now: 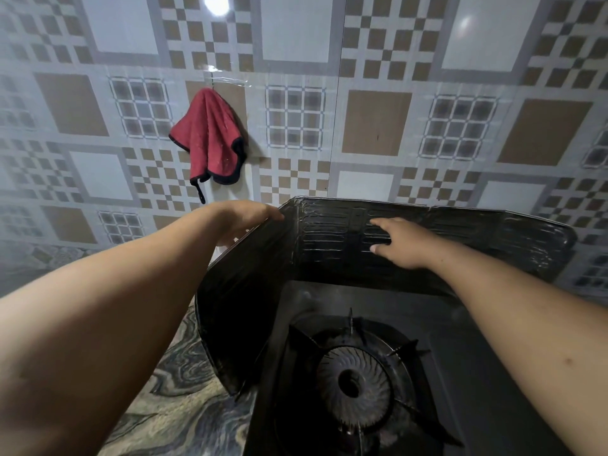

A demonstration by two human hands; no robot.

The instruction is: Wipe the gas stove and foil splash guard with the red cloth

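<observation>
Cloth (210, 139) hangs on the tiled wall (378, 77), upper left of the stove, red with a dark border, draped from a small hook at its top corner, one loop strap dangling off the bottom edge. Neither hand touches it. Splash guard (329, 238) stands upright around the back and left side of the stove (460, 373), dark ribbed foil, folded into a back panel and a left wing that angles toward the camera; the right end of the back panel runs off toward the wall. Left hand (245, 213) sits at the top corner where the left wing meets the back panel, fingertips at the top edge; the fingers curl over the far side, so I cannot tell whether they are gripping the edge or just resting on it. Right hand (399, 241) is laid against the inner face of the back panel, fingers spread and extended, thumb lower, nothing clasped in it, palm side toward the foil. Both forearms are bare and reach in from the bottom corners. Burner (353, 383) sits front and centre on the stove top, round head with radial slots, pan-support prongs around it, unlit. Counter (171, 406) to the left of the stove has a swirling marble pattern and touches the base of the left wing.
</observation>
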